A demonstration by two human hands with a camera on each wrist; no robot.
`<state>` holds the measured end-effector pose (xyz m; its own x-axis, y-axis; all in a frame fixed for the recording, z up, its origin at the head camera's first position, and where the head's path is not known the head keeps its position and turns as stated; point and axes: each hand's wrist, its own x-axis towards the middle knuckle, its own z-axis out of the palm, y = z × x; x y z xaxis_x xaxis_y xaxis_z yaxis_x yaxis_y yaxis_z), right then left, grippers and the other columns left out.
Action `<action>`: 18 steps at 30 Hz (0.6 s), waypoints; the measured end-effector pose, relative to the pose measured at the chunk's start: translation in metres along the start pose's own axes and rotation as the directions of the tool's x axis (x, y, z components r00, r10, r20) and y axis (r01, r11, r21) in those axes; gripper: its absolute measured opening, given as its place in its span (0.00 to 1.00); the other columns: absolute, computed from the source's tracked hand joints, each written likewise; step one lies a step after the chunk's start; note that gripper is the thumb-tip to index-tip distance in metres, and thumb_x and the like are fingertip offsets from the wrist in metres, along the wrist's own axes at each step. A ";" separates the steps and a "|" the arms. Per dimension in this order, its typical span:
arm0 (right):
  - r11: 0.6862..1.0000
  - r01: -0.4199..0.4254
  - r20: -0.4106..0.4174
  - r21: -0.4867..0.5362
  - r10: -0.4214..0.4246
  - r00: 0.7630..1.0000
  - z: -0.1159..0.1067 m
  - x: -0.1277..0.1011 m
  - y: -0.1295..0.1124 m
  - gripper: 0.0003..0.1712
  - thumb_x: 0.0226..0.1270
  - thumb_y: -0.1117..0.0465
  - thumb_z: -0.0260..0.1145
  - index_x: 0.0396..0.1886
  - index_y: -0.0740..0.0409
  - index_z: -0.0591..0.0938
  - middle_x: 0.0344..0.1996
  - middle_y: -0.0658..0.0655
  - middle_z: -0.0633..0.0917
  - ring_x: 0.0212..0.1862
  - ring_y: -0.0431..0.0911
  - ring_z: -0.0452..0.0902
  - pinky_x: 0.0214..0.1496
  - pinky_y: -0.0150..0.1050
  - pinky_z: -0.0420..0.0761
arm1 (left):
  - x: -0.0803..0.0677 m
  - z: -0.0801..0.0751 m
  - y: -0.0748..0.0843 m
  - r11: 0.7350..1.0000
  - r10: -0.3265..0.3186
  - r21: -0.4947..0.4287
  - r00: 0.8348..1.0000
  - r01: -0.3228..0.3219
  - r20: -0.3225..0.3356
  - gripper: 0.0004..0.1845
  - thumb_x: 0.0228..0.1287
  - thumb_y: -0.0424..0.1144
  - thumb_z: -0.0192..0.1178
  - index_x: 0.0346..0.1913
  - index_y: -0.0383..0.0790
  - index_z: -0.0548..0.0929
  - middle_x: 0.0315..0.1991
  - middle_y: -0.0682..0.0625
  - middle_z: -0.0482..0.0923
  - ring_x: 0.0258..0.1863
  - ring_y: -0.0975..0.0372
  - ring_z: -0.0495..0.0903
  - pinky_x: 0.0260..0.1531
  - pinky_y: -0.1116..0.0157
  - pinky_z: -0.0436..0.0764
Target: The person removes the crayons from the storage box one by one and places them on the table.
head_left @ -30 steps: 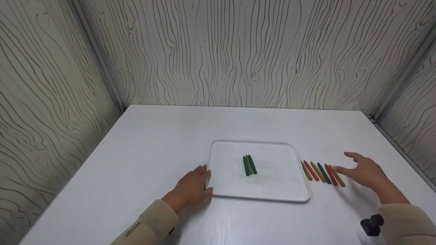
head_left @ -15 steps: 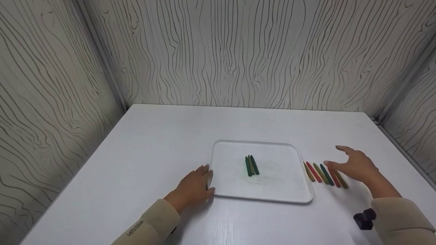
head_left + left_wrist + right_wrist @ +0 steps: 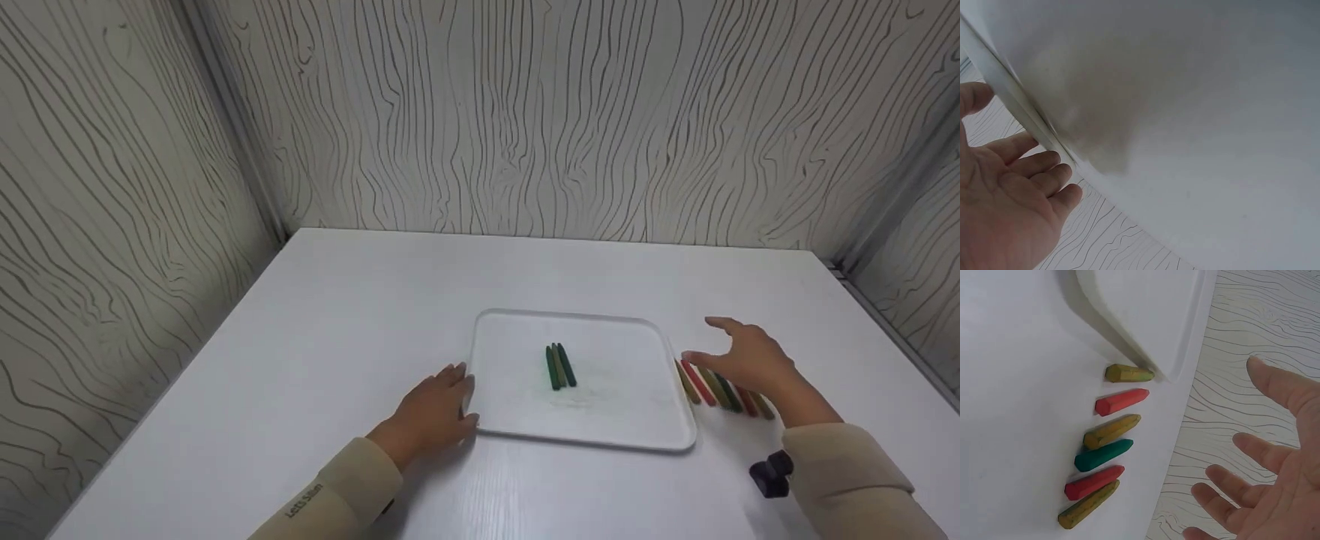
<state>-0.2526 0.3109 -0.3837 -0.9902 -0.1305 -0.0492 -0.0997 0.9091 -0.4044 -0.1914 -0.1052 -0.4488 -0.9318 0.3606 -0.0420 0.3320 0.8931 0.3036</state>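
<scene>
A white tray point(image 3: 517, 416) lies on the table, with three crayons point(image 3: 561, 366) side by side in it: two dark green, one olive between them. My left hand point(image 3: 429, 412) rests at the tray's left edge, fingers along the side and thumb at the near corner. In the left wrist view its loosely bent fingers point(image 3: 1050, 181) meet the rim. Right of the tray lies a slanted row of several crayons, among them a green crayon point(image 3: 1103, 455), a red crayon point(image 3: 1094, 482) and an olive crayon point(image 3: 1129, 373). Above this row hovers my right hand point(image 3: 754, 365), thumb and fingers spread, holding nothing.
The white table point(image 3: 360, 315) reaches back to a wall point(image 3: 525, 120) with a wood-grain pattern. Another patterned wall point(image 3: 97, 225) stands at the left. The olive crayon at the row's left end lies against the tray's right side. Faint smudges mark the tray floor.
My right hand has moved left over the crayon row, from its right end toward the tray, fingers still spread. The left hand stays at the tray edge. The head view has shifted slightly.
</scene>
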 end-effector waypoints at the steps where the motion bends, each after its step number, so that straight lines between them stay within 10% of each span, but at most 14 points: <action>1: 1.000 0.000 0.003 -0.001 0.000 1.000 0.001 0.001 -0.002 0.53 0.59 0.35 0.63 0.68 0.71 0.60 0.61 0.83 0.61 0.60 0.77 0.57 0.49 0.74 0.65 | 0.000 0.000 0.000 1.000 -0.002 0.006 1.000 0.002 -0.003 0.32 0.66 0.49 0.54 0.68 0.33 0.66 0.71 0.41 0.58 0.71 0.51 0.55 0.68 0.52 0.57; 18: 0.999 0.022 0.037 0.028 -0.023 0.999 0.023 0.017 -0.039 0.51 0.59 0.37 0.65 0.69 0.68 0.61 0.61 0.81 0.62 0.60 0.75 0.59 0.51 0.72 0.66 | 0.003 0.004 -0.002 1.000 -0.002 0.007 1.000 0.002 -0.016 0.32 0.67 0.49 0.53 0.68 0.34 0.67 0.70 0.41 0.59 0.71 0.51 0.55 0.68 0.53 0.57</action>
<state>-0.2636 0.2637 -0.3899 -0.9833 -0.1662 -0.0737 -0.1190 0.8948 -0.4304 -0.1943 -0.1052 -0.4535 -0.9345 0.3550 -0.0273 0.3314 0.8954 0.2973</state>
